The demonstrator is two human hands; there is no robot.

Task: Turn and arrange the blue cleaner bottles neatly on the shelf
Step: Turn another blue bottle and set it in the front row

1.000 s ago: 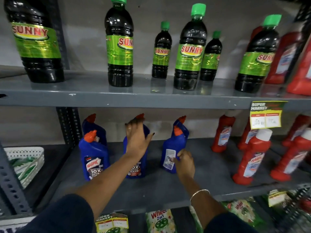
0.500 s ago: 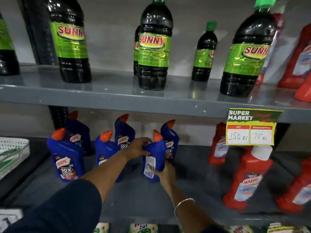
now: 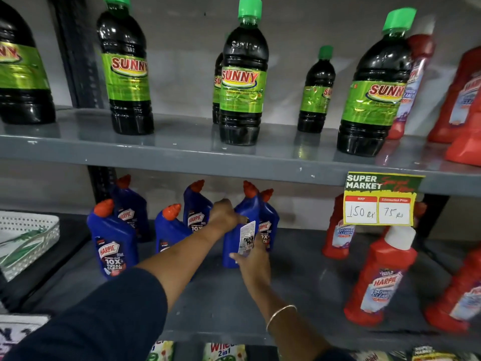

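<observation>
Several blue Harpic cleaner bottles with orange caps stand on the grey middle shelf (image 3: 299,277). One blue bottle (image 3: 240,230) shows its white back label toward me; my left hand (image 3: 223,213) grips its upper body and my right hand (image 3: 253,261) holds its lower right side. Close behind it stands another blue bottle (image 3: 269,225). To the left are a front blue bottle (image 3: 113,246) facing me, a blue bottle (image 3: 169,230) partly hidden by my left arm, and two more behind (image 3: 196,212) (image 3: 132,212).
Red Harpic bottles (image 3: 382,277) stand on the right of the same shelf, under a yellow price tag (image 3: 380,201). Dark Sunny bottles (image 3: 242,82) line the shelf above (image 3: 182,157). A white basket (image 3: 28,241) sits at the left. Packets lie on the shelf below.
My left hand left the middle blue bottle and joined my right hand on the back-label bottle, which now stands taller and has turned slightly. The camera has moved closer and rightward.
</observation>
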